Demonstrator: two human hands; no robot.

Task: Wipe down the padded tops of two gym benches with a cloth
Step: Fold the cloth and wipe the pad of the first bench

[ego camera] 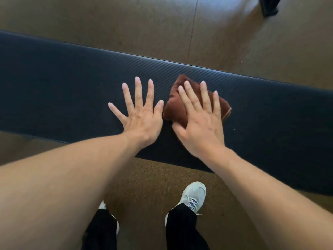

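A long black padded bench top (68,91) with a ribbed texture runs across the view from left to right. On it, near the middle, lies a folded rust-brown cloth (173,107). My right hand (200,123) lies flat on the cloth with the fingers spread, pressing it onto the pad and covering its near part. My left hand (140,114) rests flat on the bare pad just left of the cloth, fingers splayed, holding nothing. Only one bench is in sight.
Brown speckled floor (153,181) lies in front of and behind the bench. My feet in white trainers (193,195) and black trousers stand close to the near edge. A dark object (268,6) sits at the top right corner.
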